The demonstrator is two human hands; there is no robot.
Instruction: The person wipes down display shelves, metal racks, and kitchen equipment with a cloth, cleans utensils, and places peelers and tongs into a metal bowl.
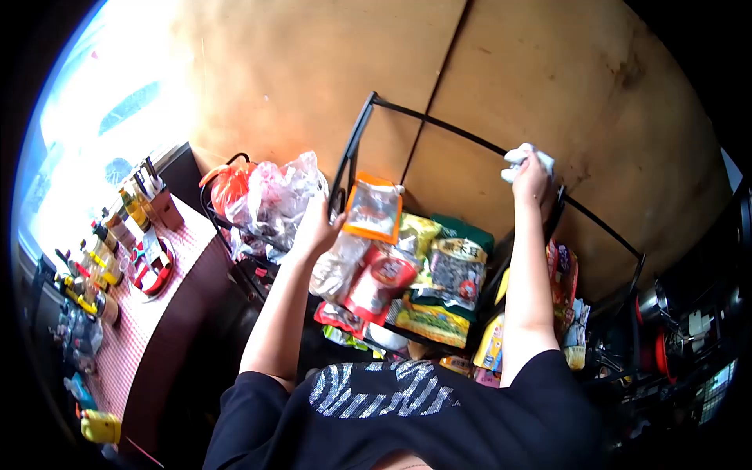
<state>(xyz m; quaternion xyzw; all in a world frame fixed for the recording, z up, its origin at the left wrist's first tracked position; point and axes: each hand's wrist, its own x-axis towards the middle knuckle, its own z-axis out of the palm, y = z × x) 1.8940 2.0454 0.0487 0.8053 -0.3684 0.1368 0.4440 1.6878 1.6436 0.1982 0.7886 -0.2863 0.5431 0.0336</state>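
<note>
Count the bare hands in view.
2: the left hand at the left side of the black rack, the right hand holding a white cloth at the rack's top.

Two hands were in view: one left hand [315,225] and one right hand [530,178]. There was one white cloth [540,160], one black rack [458,133] and one black shirt [392,435]. Two wall panels [313,63] met at one dark seam [439,76]. One orange-edged pouch [374,208], one dark green packet [460,266] and one orange plastic bag [229,188] were counted. There was one tabletop [168,305], with one red dish [163,274] and one brown box [166,209]. Overlap and glare blurred some totals: at least five bottles [134,208], three yellow packets [433,319] and three red packets [381,283] could be made out.
</note>
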